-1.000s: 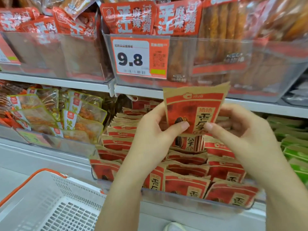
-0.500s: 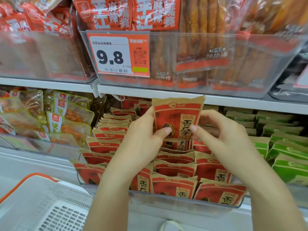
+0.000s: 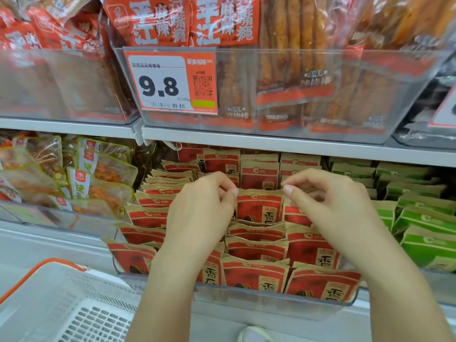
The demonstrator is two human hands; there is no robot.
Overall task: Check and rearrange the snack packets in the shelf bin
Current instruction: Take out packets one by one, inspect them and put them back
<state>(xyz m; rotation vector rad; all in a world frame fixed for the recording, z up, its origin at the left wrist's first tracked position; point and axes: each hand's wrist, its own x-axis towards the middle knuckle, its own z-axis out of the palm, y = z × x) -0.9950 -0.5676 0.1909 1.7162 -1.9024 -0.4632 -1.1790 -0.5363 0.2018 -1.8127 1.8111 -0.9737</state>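
Both hands are in the clear plastic shelf bin [image 3: 246, 296] on the lower shelf. The left hand [image 3: 199, 213] pinches, thumb against forefinger, the top left corner of one red and kraft-brown paper snack packet [image 3: 259, 206]; the right hand [image 3: 328, 208] pinches its top right corner the same way, other fingers curled. So both grips are closed on that one packet, w/ the packet upright between the hands, its lower half down among the others in the middle row, only its top band and part of the red panel showing.

Rel. to the grip: in front of it and lower, more rows of the same red and brown packets [image 3: 256, 275] stand leaning, overlapped, up to the bin's front wall. Behind the grip, further packets of the same kind stand upright toward the back of the shelf. Left of the left hand a slanted stack of them fans out. The forearms cross over the front rows.

Further left of the grip, a separate bin w/ clear yellow-edged pouches of orange snack [image 3: 98, 178]. Right of the right hand, green and brown paper packets [image 3: 424, 218] in rows. Above the grip, on the upper shelf, a clear bin holds long see-through bags of reddish-brown sticks [image 3: 296, 70], w/ an orange and white price tag reading 9.8 [image 3: 170, 81] on its front, up and left of the grip. Below and left of the grip, a white plastic shopping basket with an orange rim [image 3: 56, 304], approx. at the bottom left corner.
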